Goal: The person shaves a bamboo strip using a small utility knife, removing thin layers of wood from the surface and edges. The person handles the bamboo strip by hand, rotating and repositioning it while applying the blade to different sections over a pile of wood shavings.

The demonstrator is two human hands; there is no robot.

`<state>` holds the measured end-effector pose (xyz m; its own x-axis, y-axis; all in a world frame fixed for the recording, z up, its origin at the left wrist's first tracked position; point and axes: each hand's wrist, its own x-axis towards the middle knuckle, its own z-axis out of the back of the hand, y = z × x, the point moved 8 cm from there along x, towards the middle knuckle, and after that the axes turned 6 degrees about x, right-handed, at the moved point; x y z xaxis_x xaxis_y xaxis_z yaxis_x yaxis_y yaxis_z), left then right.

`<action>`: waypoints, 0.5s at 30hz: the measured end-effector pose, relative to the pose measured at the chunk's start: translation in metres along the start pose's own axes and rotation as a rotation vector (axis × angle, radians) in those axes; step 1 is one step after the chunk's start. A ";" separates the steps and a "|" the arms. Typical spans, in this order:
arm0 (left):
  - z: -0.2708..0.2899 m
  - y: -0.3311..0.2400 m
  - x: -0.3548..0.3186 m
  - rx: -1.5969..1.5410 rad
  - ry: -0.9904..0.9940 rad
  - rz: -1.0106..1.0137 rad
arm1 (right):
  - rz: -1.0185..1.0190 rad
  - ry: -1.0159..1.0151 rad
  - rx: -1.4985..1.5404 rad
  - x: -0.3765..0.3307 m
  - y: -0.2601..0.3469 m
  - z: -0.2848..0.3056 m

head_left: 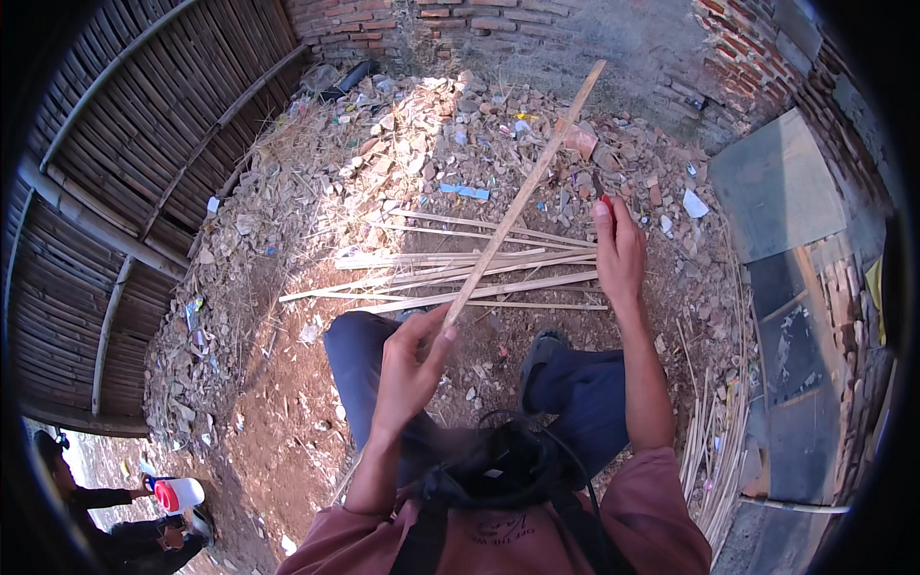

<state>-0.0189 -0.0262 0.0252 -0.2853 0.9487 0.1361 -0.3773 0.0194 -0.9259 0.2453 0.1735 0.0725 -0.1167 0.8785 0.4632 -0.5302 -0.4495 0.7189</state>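
Observation:
My left hand point(410, 362) is closed round the lower end of a long, flat bamboo strip point(525, 196). The strip slants up and away to the right, its far end over the rubble near the brick wall. In my right hand point(621, 251), fingers wrapped, is a knife point(601, 189); a bit of red handle and a thin dark blade show above the thumb, the rest hidden by the hand. Beyond my knees several split bamboo strips point(460, 274) lie loosely piled on the ground, their right ends close to my right hand.
Rubble point(412, 144) with litter covers the ground up to a brick wall point(470, 21). A bamboo-slat wall point(182, 115) stands left, grey panels point(781, 187) right. More thin strips point(714, 441) lie at lower right. A person point(96, 517) sits at lower left by a red-and-white container point(180, 494).

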 end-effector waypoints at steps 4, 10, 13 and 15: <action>-0.005 0.002 0.003 -0.026 0.022 0.046 | 0.278 0.103 0.184 -0.031 0.044 -0.022; -0.015 -0.001 0.003 -0.105 0.120 0.055 | 0.488 0.428 0.185 -0.082 0.087 -0.084; -0.018 -0.010 0.002 -0.030 0.151 0.016 | 0.521 0.422 0.212 -0.094 0.088 -0.092; -0.016 -0.026 0.002 -0.005 0.187 0.045 | 0.520 0.429 0.225 -0.099 0.085 -0.095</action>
<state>0.0040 -0.0197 0.0436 -0.1326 0.9908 0.0270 -0.3638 -0.0233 -0.9312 0.1318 0.0638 0.0381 -0.6525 0.5068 0.5634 -0.1353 -0.8094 0.5714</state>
